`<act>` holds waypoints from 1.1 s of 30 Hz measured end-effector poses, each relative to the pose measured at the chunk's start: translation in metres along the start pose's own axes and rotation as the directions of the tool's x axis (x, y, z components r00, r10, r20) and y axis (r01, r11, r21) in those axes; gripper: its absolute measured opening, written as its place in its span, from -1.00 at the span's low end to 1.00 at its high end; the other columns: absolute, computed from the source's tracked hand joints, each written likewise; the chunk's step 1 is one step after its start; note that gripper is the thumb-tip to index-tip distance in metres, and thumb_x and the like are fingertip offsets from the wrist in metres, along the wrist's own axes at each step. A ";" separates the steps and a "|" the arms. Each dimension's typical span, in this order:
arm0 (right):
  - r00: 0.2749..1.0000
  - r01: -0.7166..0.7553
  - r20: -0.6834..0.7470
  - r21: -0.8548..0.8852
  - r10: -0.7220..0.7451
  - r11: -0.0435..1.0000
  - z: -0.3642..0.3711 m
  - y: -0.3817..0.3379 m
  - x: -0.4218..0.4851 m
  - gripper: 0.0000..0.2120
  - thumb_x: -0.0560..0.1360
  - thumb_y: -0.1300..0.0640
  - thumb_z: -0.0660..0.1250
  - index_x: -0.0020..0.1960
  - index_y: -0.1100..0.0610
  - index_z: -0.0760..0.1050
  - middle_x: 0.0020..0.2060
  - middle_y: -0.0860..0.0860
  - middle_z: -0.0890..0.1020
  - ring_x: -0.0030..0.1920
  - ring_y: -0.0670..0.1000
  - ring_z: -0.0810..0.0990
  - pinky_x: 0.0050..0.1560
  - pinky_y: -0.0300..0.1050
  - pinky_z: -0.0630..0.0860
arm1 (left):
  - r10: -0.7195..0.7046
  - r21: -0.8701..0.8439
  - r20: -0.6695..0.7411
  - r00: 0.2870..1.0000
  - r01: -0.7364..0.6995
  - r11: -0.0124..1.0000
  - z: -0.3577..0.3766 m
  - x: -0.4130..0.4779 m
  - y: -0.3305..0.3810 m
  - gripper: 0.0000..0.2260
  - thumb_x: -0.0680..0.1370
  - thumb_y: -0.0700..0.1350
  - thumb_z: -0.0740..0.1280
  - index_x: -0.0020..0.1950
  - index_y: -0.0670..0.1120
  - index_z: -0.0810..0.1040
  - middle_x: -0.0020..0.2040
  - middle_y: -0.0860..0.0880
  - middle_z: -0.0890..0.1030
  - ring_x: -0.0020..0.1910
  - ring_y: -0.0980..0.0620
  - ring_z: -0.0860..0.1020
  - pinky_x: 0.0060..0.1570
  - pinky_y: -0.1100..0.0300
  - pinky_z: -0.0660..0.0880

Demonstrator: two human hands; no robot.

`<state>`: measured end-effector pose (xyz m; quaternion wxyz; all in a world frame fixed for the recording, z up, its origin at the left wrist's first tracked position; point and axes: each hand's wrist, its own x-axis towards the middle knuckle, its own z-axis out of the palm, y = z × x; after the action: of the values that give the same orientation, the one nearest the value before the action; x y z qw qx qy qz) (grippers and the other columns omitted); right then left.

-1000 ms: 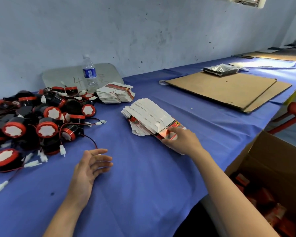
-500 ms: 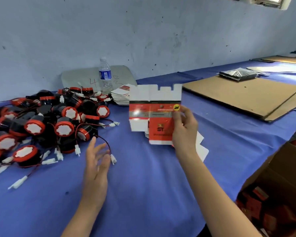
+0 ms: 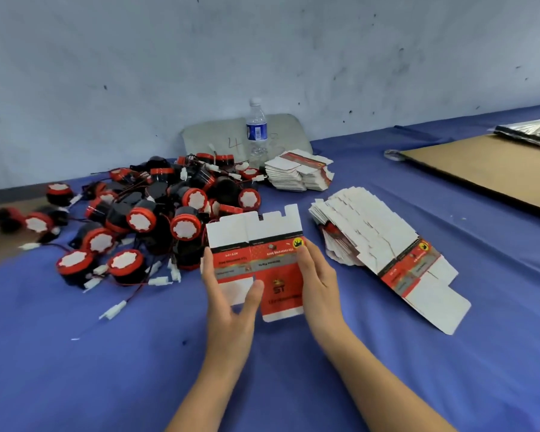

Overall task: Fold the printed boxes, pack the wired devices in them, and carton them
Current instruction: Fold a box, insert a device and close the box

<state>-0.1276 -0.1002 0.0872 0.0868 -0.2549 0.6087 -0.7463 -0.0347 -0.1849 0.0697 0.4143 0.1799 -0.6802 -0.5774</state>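
The left thumb (image 3: 254, 289) lies flat across the front of the box blank (image 3: 272, 263), near its lower middle. One fingertip shows past the blank's left edge, which suggests the remaining fingers are behind the sheet, so the left hand (image 3: 228, 307) pinches it front to back. The fingers of the right hand (image 3: 320, 285) lie close together along the blank's right edge. The thumb is not visible, so whether it is behind the sheet cannot be confirmed. The blank is at centre frame, between the two hands and raised off the blue tablecloth (image 3: 138, 353). Its long axis runs from lower to upper frame. The white slotted flaps are at the top and the red printed panel is at the bottom. The fold creases run along this axis, and one visible crease lies between the two grips. In judgement, the coming move is to press the two side edges toward each other to open the blank into a sleeve. Both hands are equally placed for this. The pile of wired devices (image 3: 156, 219) is at left of centre, just beside the left hand. A fanned stack of flat blanks (image 3: 381, 241) is at right. A second stack (image 3: 300, 174) is at upper centre, by the water bottle (image 3: 257, 129).
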 end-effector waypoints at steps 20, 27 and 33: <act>0.982 0.168 0.092 -0.008 -0.166 0.986 0.010 0.001 -0.011 -0.82 0.60 0.04 0.10 0.06 -0.03 0.47 -0.16 -0.21 0.64 -0.21 -0.22 0.56 -0.18 -0.38 0.48 | 0.132 0.315 -0.152 0.980 -0.078 0.946 -0.013 0.003 0.001 -0.75 0.54 0.15 0.18 0.16 0.45 0.31 0.20 0.19 0.54 0.18 0.22 0.50 0.10 0.15 0.52; 0.982 0.166 0.089 -0.013 -0.164 0.986 0.008 0.003 -0.009 -0.80 0.60 0.05 0.10 0.00 -0.01 0.50 -0.21 -0.16 0.65 -0.25 -0.20 0.55 -0.21 -0.38 0.47 | 0.260 0.402 -0.184 0.948 -0.169 0.900 -0.020 0.008 0.007 -0.59 0.58 0.02 0.18 0.40 0.31 0.27 0.24 0.15 0.37 0.22 0.25 0.40 0.05 0.49 0.39; 0.978 0.194 0.090 -0.086 -0.187 0.977 0.007 0.005 -0.008 -0.80 0.61 0.01 0.09 0.01 -0.05 0.49 -0.21 -0.10 0.64 -0.29 -0.17 0.54 -0.26 -0.33 0.50 | 0.281 0.473 -0.148 0.948 -0.182 0.862 -0.026 0.010 0.003 -0.69 0.59 0.03 0.17 0.33 0.22 0.43 0.18 0.12 0.45 0.11 0.44 0.39 -0.15 0.61 0.35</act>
<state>-0.1179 -0.1041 0.0807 0.0276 -0.3462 0.6120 -0.7105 -0.0196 -0.2078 0.0762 0.4974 0.2486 -0.7645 -0.3261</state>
